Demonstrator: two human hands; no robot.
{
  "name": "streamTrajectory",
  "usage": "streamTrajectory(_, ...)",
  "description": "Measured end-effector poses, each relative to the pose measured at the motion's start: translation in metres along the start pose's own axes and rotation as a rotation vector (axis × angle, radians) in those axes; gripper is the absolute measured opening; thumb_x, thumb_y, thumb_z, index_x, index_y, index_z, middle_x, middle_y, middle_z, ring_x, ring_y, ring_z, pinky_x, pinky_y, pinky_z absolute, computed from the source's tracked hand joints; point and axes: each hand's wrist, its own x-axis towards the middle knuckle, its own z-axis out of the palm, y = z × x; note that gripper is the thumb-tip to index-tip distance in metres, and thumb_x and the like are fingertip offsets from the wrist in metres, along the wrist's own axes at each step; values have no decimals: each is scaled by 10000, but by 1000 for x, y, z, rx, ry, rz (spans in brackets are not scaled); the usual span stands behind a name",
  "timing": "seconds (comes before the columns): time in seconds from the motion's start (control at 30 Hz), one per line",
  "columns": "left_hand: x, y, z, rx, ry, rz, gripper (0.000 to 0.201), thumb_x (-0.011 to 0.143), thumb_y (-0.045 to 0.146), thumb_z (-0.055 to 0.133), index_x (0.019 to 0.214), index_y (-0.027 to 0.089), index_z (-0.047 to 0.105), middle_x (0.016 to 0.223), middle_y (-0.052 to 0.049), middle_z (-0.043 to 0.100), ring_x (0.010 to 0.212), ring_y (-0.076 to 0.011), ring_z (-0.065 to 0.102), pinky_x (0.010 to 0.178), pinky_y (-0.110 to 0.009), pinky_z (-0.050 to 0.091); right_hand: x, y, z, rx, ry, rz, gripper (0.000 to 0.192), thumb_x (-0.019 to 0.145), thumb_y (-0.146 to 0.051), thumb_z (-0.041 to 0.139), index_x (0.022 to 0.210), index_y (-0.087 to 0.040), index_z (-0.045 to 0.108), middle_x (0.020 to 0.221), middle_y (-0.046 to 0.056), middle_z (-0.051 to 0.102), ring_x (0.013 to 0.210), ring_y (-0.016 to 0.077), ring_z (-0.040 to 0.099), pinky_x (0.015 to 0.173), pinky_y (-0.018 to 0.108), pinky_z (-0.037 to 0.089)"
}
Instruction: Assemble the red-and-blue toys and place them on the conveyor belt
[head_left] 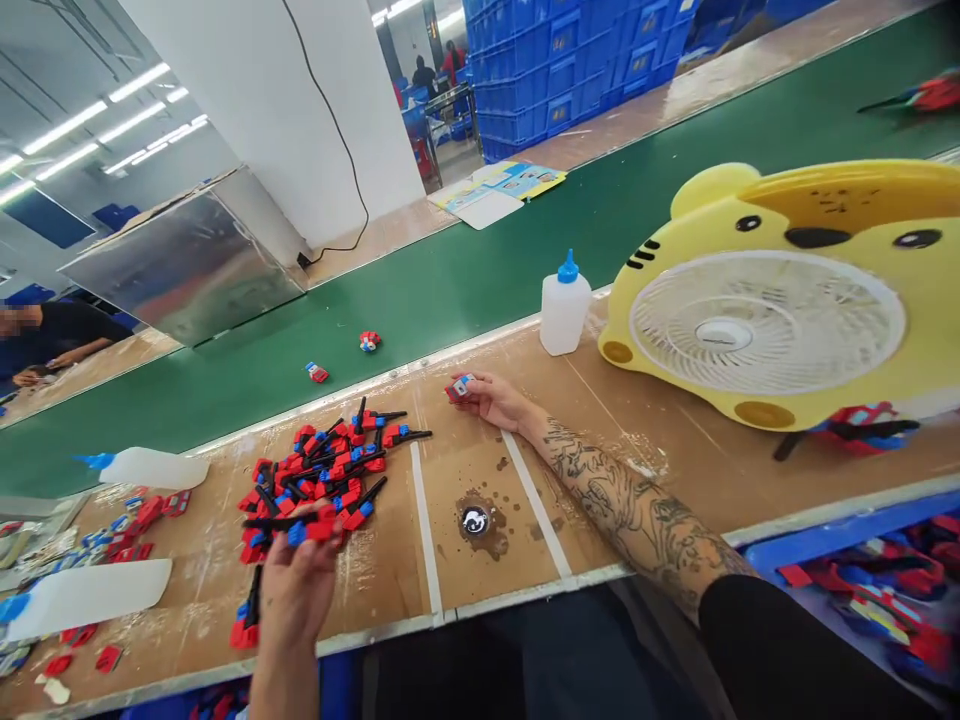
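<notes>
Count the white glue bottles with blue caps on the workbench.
3. One bottle stands upright beside the yellow fan; one lies left of the toy pile; one lies at the near left edge. Others may be out of frame.

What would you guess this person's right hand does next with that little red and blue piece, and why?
Probably set it onto the green belt. The right hand holds a small red and blue piece at the bench's far edge, and two similar pieces already lie on the belt just beyond.

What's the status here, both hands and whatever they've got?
Left hand grips a red-blue-black toy part beside the parts pile. Right hand holds a small red-blue piece near the conveyor belt. Glue bottle stands beyond it.
</notes>
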Motion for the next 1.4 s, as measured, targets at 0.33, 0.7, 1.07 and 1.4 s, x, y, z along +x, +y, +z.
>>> streamTrajectory(0.33, -7, -33, 77, -11, -478, -33, 451, 727, 333, 822, 1153, 297, 679, 1073, -54, 702, 969, -202, 689, 858, -310, 577, 2, -3, -11, 37, -39, -10, 432, 692, -285, 836, 1085, -181, 690, 990, 66, 734, 795, 145, 686, 661, 221, 566)
streamTrajectory(0.7, -17, 11, 103, 1153, -1294, 817, 514, 871, -1, 482, 1306, 255, 576, 1351, -131, 547, 1308, -246, 478, 1059, -410, 479, 4, -4, -11, 1, -68, 21, 384, 731, -260, 799, 1086, -178, 678, 990, 54, 731, 782, 126, 671, 672, 205, 557)
streamTrajectory(1.07, -13, 8, 110, 1313, -1408, 847, 656, 819, -38, 417, 1371, 293, 546, 1345, -124, 552, 1343, -278, 439, 1073, -502, 471, 4, -5, -10, -27, -77, 24, 407, 705, -268, 815, 1077, -181, 675, 981, 52, 736, 782, 123, 671, 674, 200, 544)
streamTrajectory(1.4, -7, 3, 101, 976, -1201, 571, 462, 892, 45, 485, 1258, 291, 620, 1279, -122, 578, 1225, -252, 533, 1022, -441, 487, 3, -2, -7, -32, -123, -21, 462, 648, -217, 853, 1075, -187, 682, 1036, 51, 728, 888, 147, 677, 787, 242, 548)
